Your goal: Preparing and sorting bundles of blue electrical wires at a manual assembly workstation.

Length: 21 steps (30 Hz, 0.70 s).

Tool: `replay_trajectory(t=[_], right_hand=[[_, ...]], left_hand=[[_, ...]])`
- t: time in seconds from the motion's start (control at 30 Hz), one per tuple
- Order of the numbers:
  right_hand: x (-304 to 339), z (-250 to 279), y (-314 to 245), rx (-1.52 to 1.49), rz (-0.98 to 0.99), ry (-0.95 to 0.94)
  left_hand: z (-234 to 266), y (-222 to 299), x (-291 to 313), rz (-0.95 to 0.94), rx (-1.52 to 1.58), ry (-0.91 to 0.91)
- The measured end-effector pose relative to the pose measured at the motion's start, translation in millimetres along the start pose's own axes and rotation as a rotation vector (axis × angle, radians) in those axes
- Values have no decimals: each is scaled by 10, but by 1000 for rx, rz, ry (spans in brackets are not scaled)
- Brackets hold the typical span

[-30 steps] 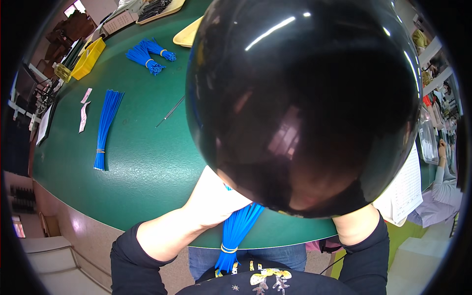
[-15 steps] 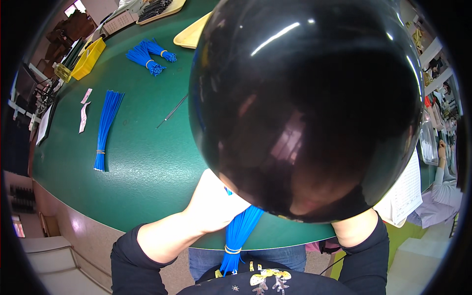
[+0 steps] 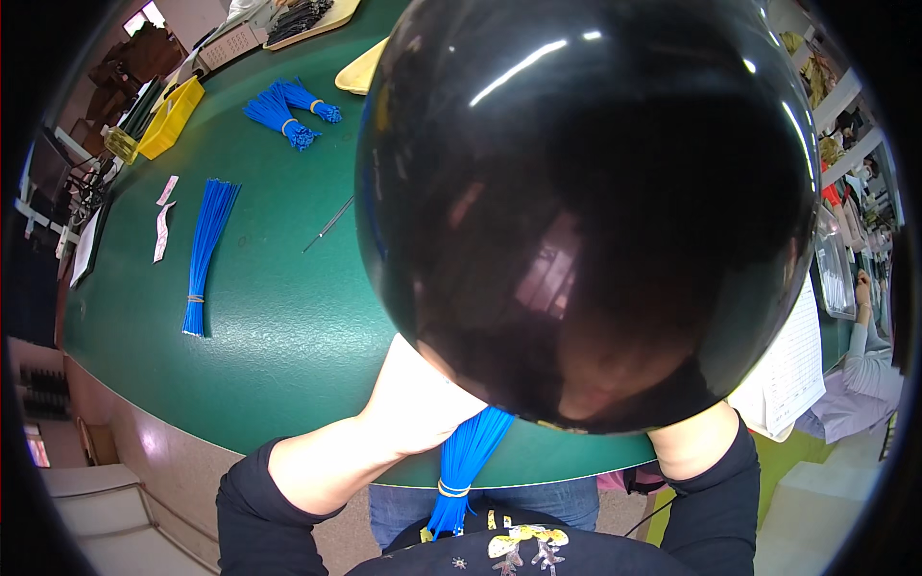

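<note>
A large glossy black dome (image 3: 595,230) fills the middle and right of the view and covers much of my hands. At its lower left edge, the back of my left hand (image 3: 423,398) shows, its fingers hidden. From beneath that hand, a bundle of thin blue wires (image 3: 471,451) runs toward me over the table's front edge, tied with a tan band. Whether my fingers are closed on the bundle cannot be seen. Of my right hand (image 3: 696,437), only the wrist end comes out below the dome; its fingers and anything in them are hidden.
On the green table (image 3: 288,317) lie another banded blue bundle (image 3: 206,259), two shorter bundles (image 3: 283,110), pink-white paper strips (image 3: 161,230) and a thin dark rod (image 3: 329,224). A yellow bin (image 3: 173,117) stands far left. Written sheets (image 3: 788,370) and another person's arm (image 3: 861,326) are at right.
The black dome has shifted slightly left in the view. A bit of blue that showed beside my left hand is now covered. My forearms have hardly moved.
</note>
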State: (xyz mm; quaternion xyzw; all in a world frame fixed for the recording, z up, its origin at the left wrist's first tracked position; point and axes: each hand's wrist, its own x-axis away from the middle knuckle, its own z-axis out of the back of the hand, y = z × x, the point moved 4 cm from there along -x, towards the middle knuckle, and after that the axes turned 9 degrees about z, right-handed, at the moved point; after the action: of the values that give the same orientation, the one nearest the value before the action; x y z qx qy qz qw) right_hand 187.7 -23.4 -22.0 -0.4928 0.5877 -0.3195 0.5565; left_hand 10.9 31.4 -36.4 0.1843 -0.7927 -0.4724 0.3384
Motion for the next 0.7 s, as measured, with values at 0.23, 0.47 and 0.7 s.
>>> replay_trajectory(t=[0.23, 0.47, 0.7], right_hand=[[7, -32, -34, -26, -17, 35], [-405, -397, -381, 271, 180, 38], [-269, -216, -181, -826, -84, 229]], left_hand=[[29, -96, 8, -101, 127, -63], [-127, 258, -24, -51, -224, 18], [-106, 232, -9, -14, -334, 36]])
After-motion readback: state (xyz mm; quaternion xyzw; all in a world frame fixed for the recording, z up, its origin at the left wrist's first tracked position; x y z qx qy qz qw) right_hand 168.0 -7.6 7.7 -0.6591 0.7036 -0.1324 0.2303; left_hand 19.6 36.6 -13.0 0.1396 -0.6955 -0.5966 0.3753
